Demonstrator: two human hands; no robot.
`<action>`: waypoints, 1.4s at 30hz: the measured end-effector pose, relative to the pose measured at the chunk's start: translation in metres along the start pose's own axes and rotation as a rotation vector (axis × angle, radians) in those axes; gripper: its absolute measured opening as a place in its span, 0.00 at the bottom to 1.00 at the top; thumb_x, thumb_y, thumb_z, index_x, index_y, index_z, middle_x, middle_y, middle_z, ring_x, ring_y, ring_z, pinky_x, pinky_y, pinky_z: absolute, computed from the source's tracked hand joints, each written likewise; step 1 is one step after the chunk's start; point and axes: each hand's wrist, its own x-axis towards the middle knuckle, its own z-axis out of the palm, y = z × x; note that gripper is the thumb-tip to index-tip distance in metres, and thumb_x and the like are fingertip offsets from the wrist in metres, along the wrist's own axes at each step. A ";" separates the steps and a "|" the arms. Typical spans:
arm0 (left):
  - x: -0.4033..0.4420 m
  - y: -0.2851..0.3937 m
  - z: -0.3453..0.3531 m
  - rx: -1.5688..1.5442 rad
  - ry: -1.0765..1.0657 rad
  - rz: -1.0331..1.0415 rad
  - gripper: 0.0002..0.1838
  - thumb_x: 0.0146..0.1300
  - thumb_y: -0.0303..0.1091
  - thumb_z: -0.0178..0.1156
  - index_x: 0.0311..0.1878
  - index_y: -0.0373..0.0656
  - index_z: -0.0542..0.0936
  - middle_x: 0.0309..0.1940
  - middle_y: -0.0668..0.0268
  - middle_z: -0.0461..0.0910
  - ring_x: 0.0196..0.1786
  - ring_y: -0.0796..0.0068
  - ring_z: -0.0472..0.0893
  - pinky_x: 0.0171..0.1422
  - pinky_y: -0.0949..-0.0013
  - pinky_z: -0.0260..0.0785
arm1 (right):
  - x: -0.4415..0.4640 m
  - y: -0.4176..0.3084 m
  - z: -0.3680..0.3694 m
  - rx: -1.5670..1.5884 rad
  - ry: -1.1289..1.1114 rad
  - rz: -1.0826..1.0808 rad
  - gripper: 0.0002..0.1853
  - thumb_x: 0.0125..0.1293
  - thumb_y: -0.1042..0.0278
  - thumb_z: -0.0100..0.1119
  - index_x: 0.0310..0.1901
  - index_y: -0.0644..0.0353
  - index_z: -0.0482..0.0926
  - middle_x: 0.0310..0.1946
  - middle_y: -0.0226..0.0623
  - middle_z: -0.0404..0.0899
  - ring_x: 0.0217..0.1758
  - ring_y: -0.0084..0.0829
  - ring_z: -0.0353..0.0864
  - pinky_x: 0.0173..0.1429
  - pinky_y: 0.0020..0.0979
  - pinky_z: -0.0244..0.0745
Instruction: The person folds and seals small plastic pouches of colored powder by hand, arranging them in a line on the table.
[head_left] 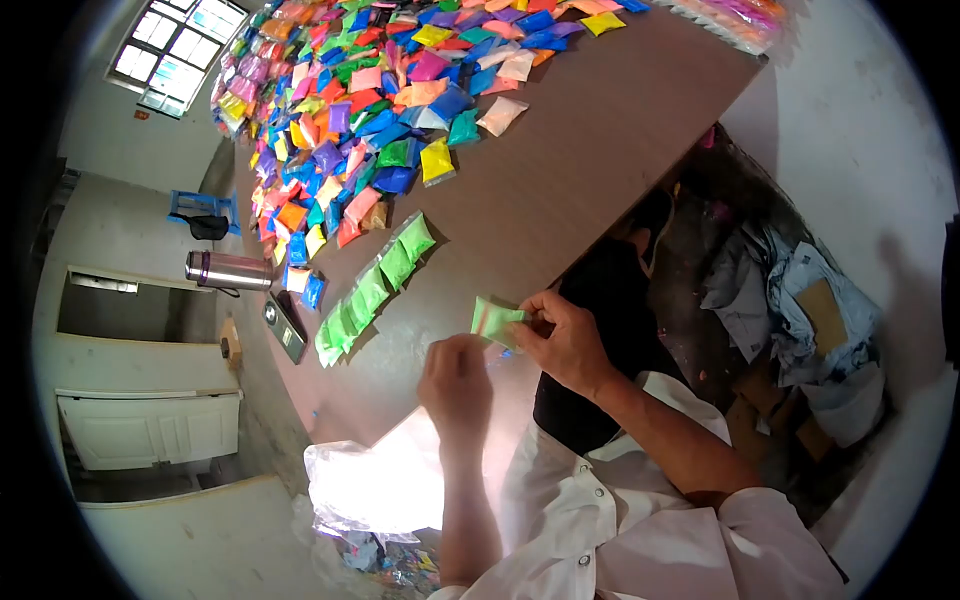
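A small light-green packet [493,319] with a reddish stripe is pinched at its right end by the fingers and thumb of my right hand [562,340]. Just below and left of this packet, my left hand [455,378] is closed with its fingers curled in, a little blurred; whatever it may hold is hidden. On the brown table, left of both hands, a row of bright-green packets [368,297] lies at a slant, the packets overlapping or joined end to end.
A large heap of coloured packets [380,120] covers the table's far left part. A steel flask [228,270] and a phone [285,326] lie by the left edge. Clear plastic [335,485] sits brightly lit at the near edge. Plastic bags and cardboard [825,315] are on the floor at right.
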 end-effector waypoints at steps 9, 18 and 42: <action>0.007 -0.001 -0.005 0.086 0.021 0.077 0.04 0.68 0.22 0.68 0.37 0.38 0.82 0.28 0.61 0.82 0.27 0.71 0.80 0.34 0.66 0.73 | -0.007 0.008 0.000 -0.042 0.038 -0.277 0.09 0.68 0.77 0.75 0.44 0.63 0.82 0.31 0.31 0.82 0.29 0.17 0.78 0.34 0.23 0.74; -0.006 0.013 -0.009 0.061 -0.029 0.119 0.04 0.67 0.23 0.68 0.36 0.42 0.84 0.30 0.62 0.84 0.29 0.67 0.84 0.35 0.64 0.75 | -0.009 0.008 -0.002 -0.064 0.076 -0.541 0.12 0.62 0.82 0.76 0.43 0.61 0.83 0.38 0.35 0.81 0.32 0.23 0.80 0.36 0.27 0.76; -0.008 -0.027 -0.015 0.049 0.096 -0.046 0.05 0.69 0.22 0.69 0.37 0.37 0.82 0.27 0.62 0.84 0.26 0.75 0.80 0.34 0.69 0.75 | -0.006 0.016 0.007 -0.398 -0.034 -0.836 0.09 0.56 0.80 0.69 0.39 0.63 0.82 0.47 0.41 0.80 0.54 0.47 0.84 0.57 0.41 0.83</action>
